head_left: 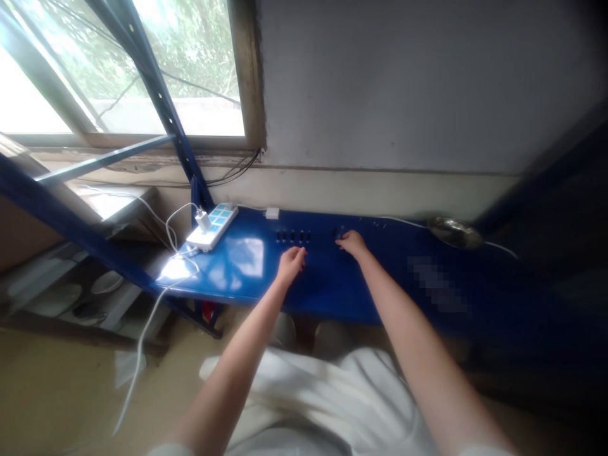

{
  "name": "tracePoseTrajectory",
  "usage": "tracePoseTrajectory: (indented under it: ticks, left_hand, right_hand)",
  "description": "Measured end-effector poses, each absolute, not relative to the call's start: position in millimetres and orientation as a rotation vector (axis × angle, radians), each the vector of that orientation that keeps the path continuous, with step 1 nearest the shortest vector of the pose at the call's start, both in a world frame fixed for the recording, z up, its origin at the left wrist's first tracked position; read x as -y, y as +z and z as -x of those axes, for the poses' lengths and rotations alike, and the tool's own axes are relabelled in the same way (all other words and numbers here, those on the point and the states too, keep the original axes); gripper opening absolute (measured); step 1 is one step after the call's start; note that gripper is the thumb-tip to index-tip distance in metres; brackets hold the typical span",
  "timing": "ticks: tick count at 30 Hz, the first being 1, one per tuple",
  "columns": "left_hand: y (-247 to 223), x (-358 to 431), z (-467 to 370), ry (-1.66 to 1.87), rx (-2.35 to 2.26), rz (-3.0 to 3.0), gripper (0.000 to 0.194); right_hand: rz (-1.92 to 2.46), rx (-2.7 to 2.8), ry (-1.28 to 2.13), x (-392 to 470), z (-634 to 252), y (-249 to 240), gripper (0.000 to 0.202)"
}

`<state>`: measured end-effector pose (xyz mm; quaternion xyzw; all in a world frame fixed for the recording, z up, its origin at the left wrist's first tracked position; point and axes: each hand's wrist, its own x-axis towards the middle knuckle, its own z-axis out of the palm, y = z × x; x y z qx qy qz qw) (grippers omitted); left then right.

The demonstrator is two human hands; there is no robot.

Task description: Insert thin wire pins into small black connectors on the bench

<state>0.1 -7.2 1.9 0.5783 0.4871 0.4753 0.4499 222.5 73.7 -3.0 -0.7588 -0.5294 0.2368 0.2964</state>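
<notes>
- Bench [327, 285], blue, glossy, long and narrow, set along the wall; window glare on its left part.
- Small dark pieces [292, 236], five, short and slim, in a side-by-side row on the bench, just beyond the left hand; too small to identify.
- Left hand [292, 265], over the bench on the near side of the row; fingers curled, thumb and fingertips drawn close; whether they clamp anything cannot be told.
- Right hand [350, 243], to the right of the row, reaching in from the near side; fingers bent around or beside a small dark item [335, 234]; whether they are closed on it cannot be told. The two hands are apart.
- Tiny pale bits [375, 224], several, scattered on the bench beyond and to the right of the right hand.
- Power strip [213, 228], white with blue socket faces, lying at a slant on the bench's left end; white plug adapter [202, 220] seated in it.
- White block [272, 213], small, at the bench's back edge, between power strip and row.
- Metallic dish-like object [455, 232], shiny, rounded, toward the back on the right; white cable [403, 220] running to its left side.
- Window [190, 63], framed, upper left, behind a blue metal upright [164, 104] with punched holes.
</notes>
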Motion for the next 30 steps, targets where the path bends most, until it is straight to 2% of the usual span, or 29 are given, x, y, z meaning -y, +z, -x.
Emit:
tracePoseTrajectory:
  ticks: [4,9,16,30]
  left_hand:
    - [2.2,6.5,-0.3,1.182,-1.19,-1.427,0.035]
    - [2.2,7.6,-0.1,1.198,-1.185,-1.433,0.036]
    - [-0.4,6.4,0.5,1.201,-1.199,-1.451,0.036]
    - [4.7,8.9,0.2,1.188,-1.209,-1.454,0.031]
  right_hand:
    - [1.859,1.574,0.536,-55.8,-204.4,-1.6,0.013]
    - [1.641,1.822,0.528,-51.5,-164.4,-5.4,0.026]
    - [1.819,1.75,0.319,-64.6,-134.3,-12.3,0.023]
    - [1.893,1.587,0.292,-62.0,-120.8,-12.4,0.013]
